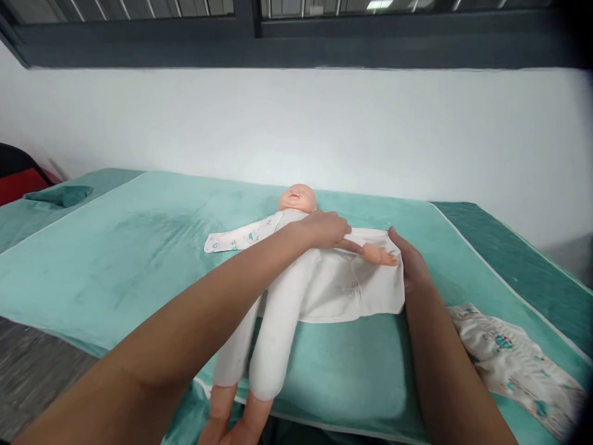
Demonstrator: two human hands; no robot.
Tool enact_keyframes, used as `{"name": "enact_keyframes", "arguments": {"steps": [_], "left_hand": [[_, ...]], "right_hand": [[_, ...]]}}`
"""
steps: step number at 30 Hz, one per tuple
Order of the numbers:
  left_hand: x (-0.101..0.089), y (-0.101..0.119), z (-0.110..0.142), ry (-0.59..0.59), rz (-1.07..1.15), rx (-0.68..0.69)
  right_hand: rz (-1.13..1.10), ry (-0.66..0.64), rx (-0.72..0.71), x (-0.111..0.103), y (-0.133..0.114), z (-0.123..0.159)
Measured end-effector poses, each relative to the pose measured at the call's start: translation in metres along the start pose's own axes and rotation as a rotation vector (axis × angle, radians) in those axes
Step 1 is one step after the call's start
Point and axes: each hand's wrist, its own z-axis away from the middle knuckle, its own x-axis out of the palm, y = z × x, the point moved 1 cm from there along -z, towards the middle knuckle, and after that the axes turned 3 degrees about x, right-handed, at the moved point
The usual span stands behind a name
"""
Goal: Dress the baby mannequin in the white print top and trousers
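A baby doll (283, 321) with a white cloth body lies on its back, its head toward the wall and its feet toward me. Its arm on the left is inside the patterned sleeve of a baby shirt (333, 300). The rest of the shirt is spread open to the right, white inside showing. My left hand (327, 230) is closed around the doll's other arm, whose bare hand (380, 254) sticks out over the cloth. My right hand (413, 264) grips the shirt's right edge, thumb on top and the other fingers mostly hidden behind the fabric.
Patterned baby clothing (514, 364) lies crumpled beside my right forearm. The padded table has a light green cover (130, 247) with darker side strips, against a white wall (208, 123) below a dark window frame (139, 46). A red and black object (21, 179) stands at far left.
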Motion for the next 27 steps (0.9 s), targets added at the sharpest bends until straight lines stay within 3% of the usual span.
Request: {"name": "enact_keyframes", "arguments": {"steps": [4,7,10,14,20,23,27], "left_hand": [[-0.008,0.003,0.004,-0.057,0.086,-0.136],[-0.022,0.005,0.010,-0.103,0.116,-0.251],[-0.029,0.003,0.010,-0.107,0.040,-0.276],[-0.013,0.002,-0.001,-0.087,-0.173,-0.274],[0.032,0.013,-0.017,0.374,-0.231,-0.282],[0.038,0.010,-0.019,0.345,-0.179,-0.254],[0.027,0.003,-0.017,0.212,-0.112,-0.284]], "right_hand": [[-0.053,-0.061,0.209,0.002,-0.002,0.004],[-0.084,-0.101,0.238,0.005,-0.003,0.008],[-0.095,-0.097,0.208,0.006,-0.003,0.010],[-0.036,-0.076,0.114,0.004,0.002,0.008],[-0.002,-0.056,-0.154,0.005,0.006,0.011],[0.011,-0.157,-0.173,0.008,0.008,0.015],[-0.002,-0.409,-0.001,0.020,0.015,0.023]]}}
